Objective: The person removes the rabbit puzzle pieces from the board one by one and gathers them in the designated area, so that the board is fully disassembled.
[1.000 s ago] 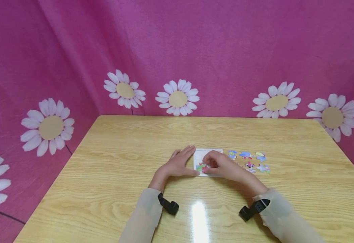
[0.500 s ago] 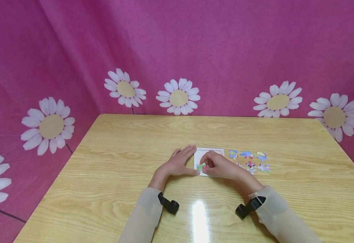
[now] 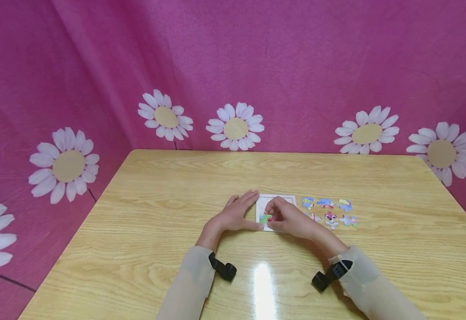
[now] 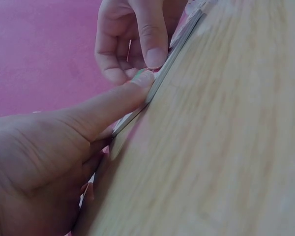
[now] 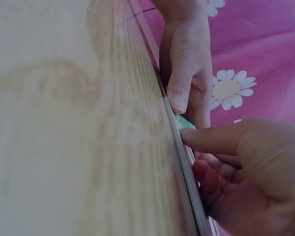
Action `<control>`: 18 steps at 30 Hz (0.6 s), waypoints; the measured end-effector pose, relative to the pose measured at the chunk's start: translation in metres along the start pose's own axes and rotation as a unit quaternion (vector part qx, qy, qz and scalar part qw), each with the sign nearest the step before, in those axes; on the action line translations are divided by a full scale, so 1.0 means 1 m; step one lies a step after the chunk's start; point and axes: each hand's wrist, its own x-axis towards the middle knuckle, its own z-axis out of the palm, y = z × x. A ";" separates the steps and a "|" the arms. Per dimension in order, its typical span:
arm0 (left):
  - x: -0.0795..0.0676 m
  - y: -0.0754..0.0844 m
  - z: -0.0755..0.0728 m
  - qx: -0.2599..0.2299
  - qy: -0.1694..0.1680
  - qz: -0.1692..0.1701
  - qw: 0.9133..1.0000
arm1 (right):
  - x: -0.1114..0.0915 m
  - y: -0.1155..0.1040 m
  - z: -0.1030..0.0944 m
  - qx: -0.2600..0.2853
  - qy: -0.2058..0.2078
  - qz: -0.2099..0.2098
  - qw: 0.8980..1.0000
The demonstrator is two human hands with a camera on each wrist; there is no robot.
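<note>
In the head view a small white puzzle tray (image 3: 277, 196) lies flat on the table. A green jigsaw piece (image 3: 264, 219) sits in its lower left corner. My left hand (image 3: 236, 217) rests along the tray's left side, fingers extended and thumb on the lower left corner; the left wrist view shows that thumb (image 4: 118, 105) pressing the edge. Over the tray, my right hand (image 3: 292, 218) has curled fingers and pinches a partly hidden red jigsaw piece (image 3: 271, 218) beside the green one. In the right wrist view, the right thumb (image 5: 211, 139) lies low at the tray's edge.
Several loose jigsaw pieces lie in two rows right of the tray, among them a fox-face piece (image 3: 330, 220) and a blue piece (image 3: 308, 202). The wooden table (image 3: 177, 186) meets a pink flowered curtain (image 3: 288, 89) at the back.
My right fingers have shifted slightly over the tray, and more of the green piece shows. The left hand has stayed against the tray's left side. The head view has tilted a little.
</note>
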 end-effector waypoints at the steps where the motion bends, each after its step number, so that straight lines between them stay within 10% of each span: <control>1: 0.000 0.000 0.000 0.002 0.000 0.000 1.000 | -0.001 0.001 0.001 0.003 0.005 -0.005 1.000; 18: 0.001 0.000 0.001 0.002 -0.005 -0.007 1.000 | -0.005 -0.005 0.002 -0.009 0.079 -0.025 0.997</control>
